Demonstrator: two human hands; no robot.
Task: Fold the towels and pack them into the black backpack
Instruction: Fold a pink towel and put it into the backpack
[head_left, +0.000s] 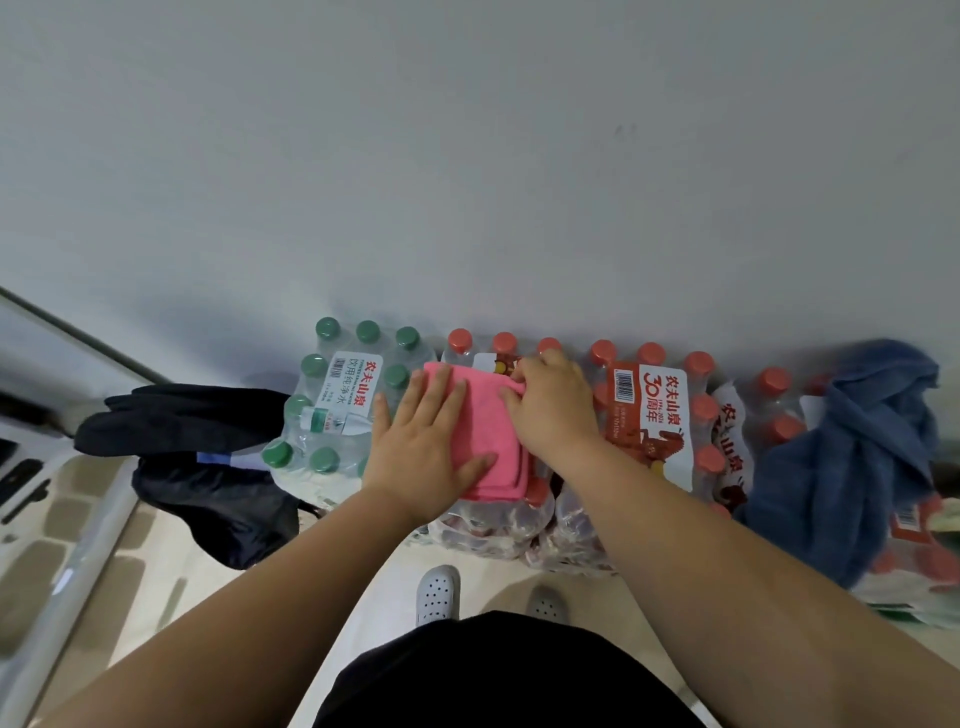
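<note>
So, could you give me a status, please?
Left hand flat on pink towel; right hand pinching its edge. Blue towel unfolded, right. Black backpack left, unobstructed.

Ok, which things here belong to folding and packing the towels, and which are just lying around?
For the job: pink towel, blue towel, black backpack.
Just lying about: green-capped water bottles, red-capped water bottles.

On the floor (171, 587) stand bottle packs (649, 410) — pink towel (488, 415) and blue towel (852, 457) atop
</note>
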